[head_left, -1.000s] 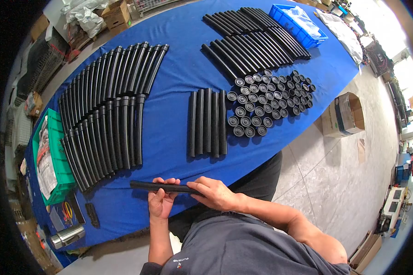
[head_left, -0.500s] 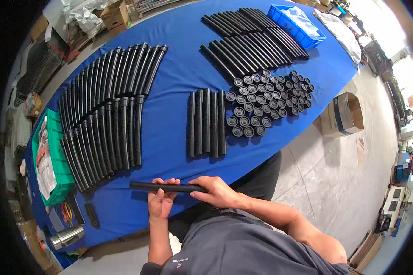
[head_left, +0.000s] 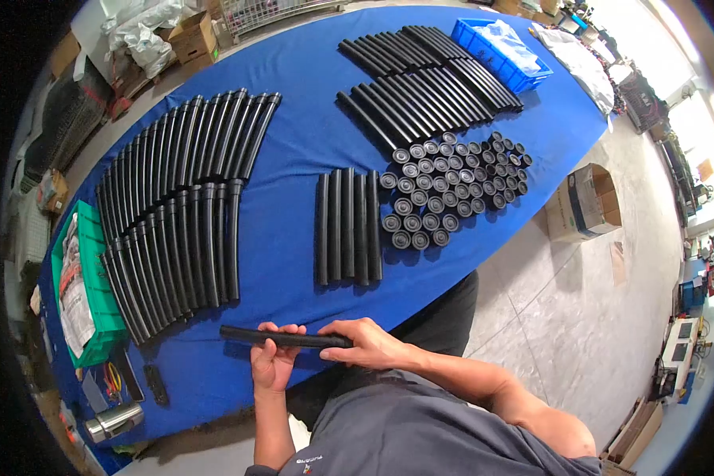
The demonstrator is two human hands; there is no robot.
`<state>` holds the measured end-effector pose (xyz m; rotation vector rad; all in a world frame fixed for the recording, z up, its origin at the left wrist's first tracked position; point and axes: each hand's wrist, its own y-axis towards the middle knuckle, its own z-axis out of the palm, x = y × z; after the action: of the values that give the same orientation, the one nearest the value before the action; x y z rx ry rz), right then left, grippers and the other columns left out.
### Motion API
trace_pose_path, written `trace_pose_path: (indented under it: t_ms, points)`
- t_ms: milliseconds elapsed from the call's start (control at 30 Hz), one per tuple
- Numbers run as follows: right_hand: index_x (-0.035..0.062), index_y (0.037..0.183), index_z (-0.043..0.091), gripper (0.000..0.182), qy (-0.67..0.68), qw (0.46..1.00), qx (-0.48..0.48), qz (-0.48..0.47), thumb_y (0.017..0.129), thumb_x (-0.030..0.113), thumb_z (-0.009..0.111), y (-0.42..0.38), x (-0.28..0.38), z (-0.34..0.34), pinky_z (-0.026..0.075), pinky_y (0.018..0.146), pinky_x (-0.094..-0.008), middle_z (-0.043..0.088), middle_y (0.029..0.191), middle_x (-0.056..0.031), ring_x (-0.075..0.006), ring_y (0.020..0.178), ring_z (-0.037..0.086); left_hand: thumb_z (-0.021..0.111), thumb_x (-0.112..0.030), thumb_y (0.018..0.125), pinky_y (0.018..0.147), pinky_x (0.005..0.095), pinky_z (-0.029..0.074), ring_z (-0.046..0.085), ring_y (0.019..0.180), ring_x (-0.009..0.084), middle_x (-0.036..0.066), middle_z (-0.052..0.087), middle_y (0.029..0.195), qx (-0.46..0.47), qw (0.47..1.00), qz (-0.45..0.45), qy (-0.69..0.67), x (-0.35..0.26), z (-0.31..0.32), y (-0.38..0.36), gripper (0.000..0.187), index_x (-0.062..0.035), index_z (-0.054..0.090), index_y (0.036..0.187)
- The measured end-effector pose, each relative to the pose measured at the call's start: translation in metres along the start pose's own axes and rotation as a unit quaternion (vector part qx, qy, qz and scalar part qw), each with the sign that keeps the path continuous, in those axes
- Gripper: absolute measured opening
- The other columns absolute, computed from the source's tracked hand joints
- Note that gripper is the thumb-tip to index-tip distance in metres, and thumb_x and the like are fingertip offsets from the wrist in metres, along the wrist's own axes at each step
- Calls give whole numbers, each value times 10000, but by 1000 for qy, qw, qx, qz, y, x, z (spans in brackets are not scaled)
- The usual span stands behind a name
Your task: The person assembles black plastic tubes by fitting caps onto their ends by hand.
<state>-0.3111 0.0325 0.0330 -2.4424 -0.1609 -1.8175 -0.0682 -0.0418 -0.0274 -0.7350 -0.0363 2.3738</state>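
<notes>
A black tube (head_left: 244,335) lies crosswise between my two hands, over the table's near edge. My left hand (head_left: 274,361) grips its middle from below, thumb on the near side and fingers curled on the far side. Around the tube's right end, my right hand (head_left: 367,344) is closed, and that end is partly hidden by the fingers. Just beyond my hands stands a row of several loose black tubes (head_left: 349,230). Many round black caps (head_left: 444,182) with ringed faces are grouped to the right of that row.
Capped black tubes (head_left: 182,159) lie in two rows at left; more tubes (head_left: 428,95) fill the far right, near a blue crate (head_left: 466,32). At left are a green crate (head_left: 107,305) and a metal cylinder (head_left: 115,423). A cardboard box (head_left: 571,214) stands on the floor.
My view has shifted, so the table's contents sit slightly lower and further left. The tube stays in both hands, now tilted a little, its right end lower.
</notes>
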Motion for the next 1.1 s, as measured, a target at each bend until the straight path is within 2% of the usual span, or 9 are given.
trace_pose_path:
  t_ms: [67,100,200,333,500,600,767,900,1100]
  points:
    - [-40,1233,647,391,60,994,43,86,944,207,739,2,8,-9,564,779,-425,687,1049,-220,-367,941,693,753,-167,952,1068,547,545,621,1264,429,256,673,1270,-18,1000,-5,1,1,3,1,361,-73,554,1238]
    - [-39,1233,643,389,-37,996,-38,-67,939,197,741,0,-11,3,566,749,-410,682,1036,-216,-358,931,694,754,-168,951,1064,543,549,623,1260,429,256,674,1266,-23,1000,-5,9,0,7,2,364,-74,553,1239]
    - [-30,1228,650,379,-107,989,-38,-91,939,200,736,-1,-4,9,565,729,-397,682,1031,-220,-345,929,698,755,-144,947,1055,531,560,627,1251,433,262,672,1263,-12,1000,-4,10,0,11,2,377,-71,545,1251]
    - [-18,1261,597,403,-5,1000,24,-9,920,139,745,4,0,2,559,728,-458,639,1002,-201,-388,895,673,736,-114,956,1072,549,543,619,1261,434,268,655,1292,3,1000,7,9,-3,-2,-4,392,-61,523,1281]
    - [-29,1184,661,375,-111,990,-35,-82,923,227,743,-1,-6,8,561,772,-448,698,995,-244,-413,925,698,756,-96,938,1088,543,529,619,1261,438,273,654,1289,-18,1000,-5,-1,-1,4,0,383,-57,536,1248]
    - [-12,1229,616,367,16,999,6,-27,924,159,727,0,-4,3,563,749,-460,652,981,-201,-404,906,675,757,-99,938,1086,537,532,620,1261,435,270,654,1291,4,1000,0,-8,-1,1,-1,379,-57,536,1242]
    - [-27,1267,579,430,-106,984,-54,-130,919,176,731,-2,-15,11,559,790,-480,645,1045,-229,-411,969,667,752,-102,942,1086,556,526,616,1265,434,270,656,1286,-19,1000,-4,15,-3,9,-1,376,-60,536,1246]
    - [-34,1201,643,395,3,1000,5,-5,929,237,738,0,-5,2,563,810,-477,685,1057,-237,-419,994,678,744,-110,947,1117,573,491,608,1275,428,259,656,1296,14,1000,-8,16,1,1,2,381,-59,541,1265]
    - [-11,1197,675,341,-122,987,-58,-88,929,187,748,-3,-4,6,580,762,-420,706,1029,-208,-348,930,705,734,-93,945,1156,595,431,589,1299,435,250,655,1306,5,1000,-17,1,1,6,1,379,-69,551,1276]
